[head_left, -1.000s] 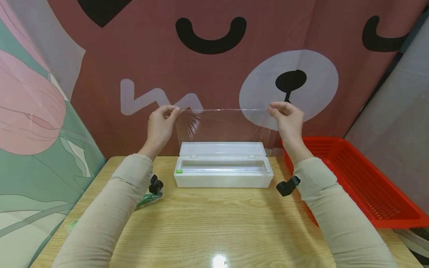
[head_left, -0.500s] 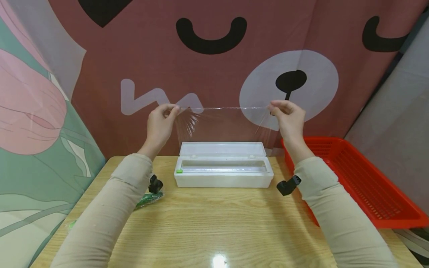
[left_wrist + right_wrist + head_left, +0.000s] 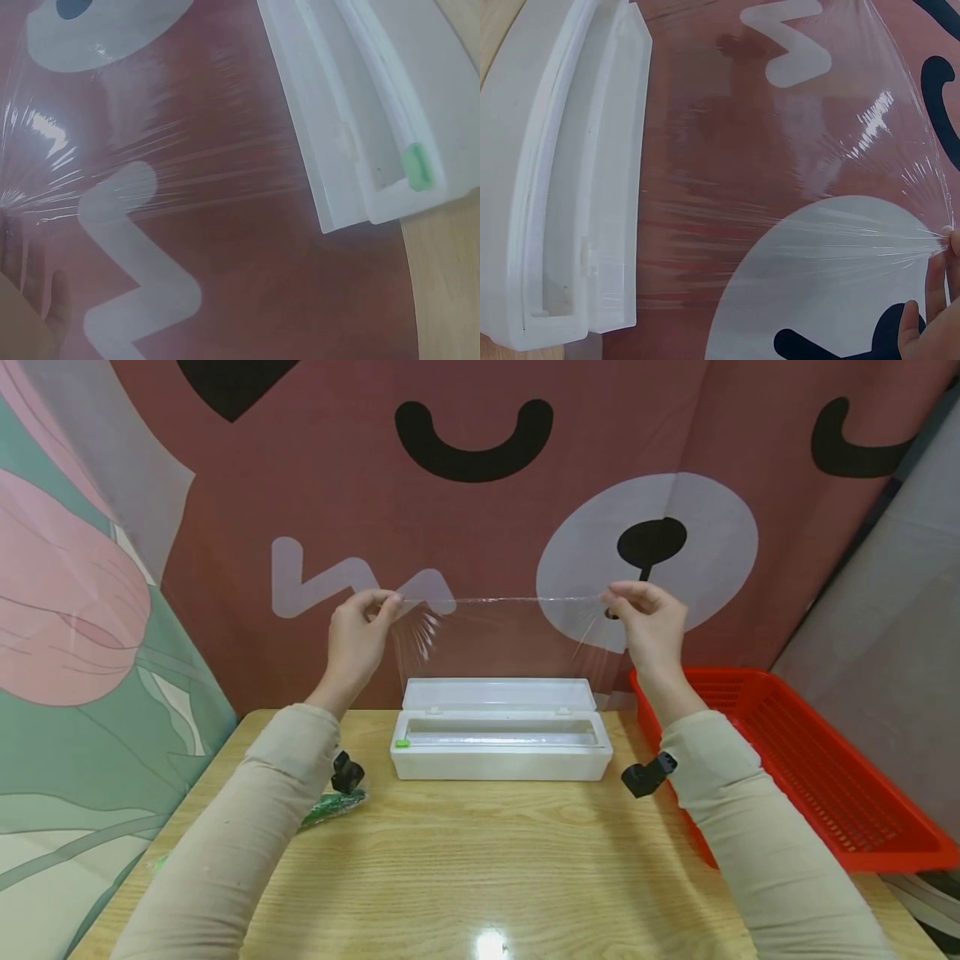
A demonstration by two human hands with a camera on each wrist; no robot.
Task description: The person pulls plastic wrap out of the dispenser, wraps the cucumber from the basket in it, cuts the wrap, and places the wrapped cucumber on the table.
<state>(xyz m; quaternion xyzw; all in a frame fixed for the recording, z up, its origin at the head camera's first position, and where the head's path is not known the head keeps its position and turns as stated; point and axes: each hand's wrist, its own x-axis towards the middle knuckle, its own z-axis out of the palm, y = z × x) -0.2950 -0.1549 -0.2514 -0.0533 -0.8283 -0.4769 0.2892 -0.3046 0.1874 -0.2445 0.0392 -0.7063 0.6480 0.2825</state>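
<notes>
Left of centre in the head view, the left hand [image 3: 356, 639] pinches one corner of the clear film [image 3: 498, 639]; right of centre, the right hand [image 3: 654, 631] pinches the other. The film stretches above the open white box [image 3: 501, 766] near mid-frame.

Left arm [image 3: 232, 835]: reaching forward and up from the lower left
Left hand [image 3: 356, 639]: raised, thumb and index finger in a pinch
Right arm [image 3: 772, 835]: reaching forward and up from the lower right
Right hand [image 3: 654, 631]: also pinching with the thumb, about level with the left, well apart from it
</notes>
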